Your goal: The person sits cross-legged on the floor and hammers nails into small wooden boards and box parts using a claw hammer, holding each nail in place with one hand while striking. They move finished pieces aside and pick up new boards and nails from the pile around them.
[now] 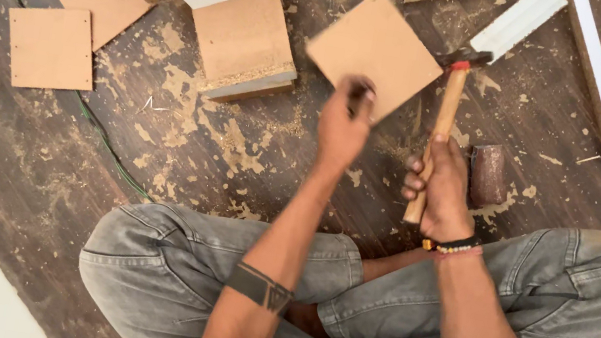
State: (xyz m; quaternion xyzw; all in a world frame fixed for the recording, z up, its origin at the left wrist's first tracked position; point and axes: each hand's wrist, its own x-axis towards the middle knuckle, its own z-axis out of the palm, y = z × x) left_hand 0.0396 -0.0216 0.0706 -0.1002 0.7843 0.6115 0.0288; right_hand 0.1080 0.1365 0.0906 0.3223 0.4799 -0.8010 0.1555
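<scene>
View from above of a person seated cross-legged in grey jeans on a dark wooden floor strewn with sawdust. The left hand was raised, its fingers pinched on the near corner of a thin square brown fibreboard panel, which was held tilted above the floor ahead of the knees. The right hand was closed in a fist around the pale wooden handle of a hammer; the hammer stood nearly upright, its dark head with a red collar just beside the panel's right corner. A small dark cylindrical container lay on the floor just right of that hand. A black wristband circled the right wrist. Further off lay a chipboard block, a flat square brown panel at left, and white laminated strips at upper right.
</scene>
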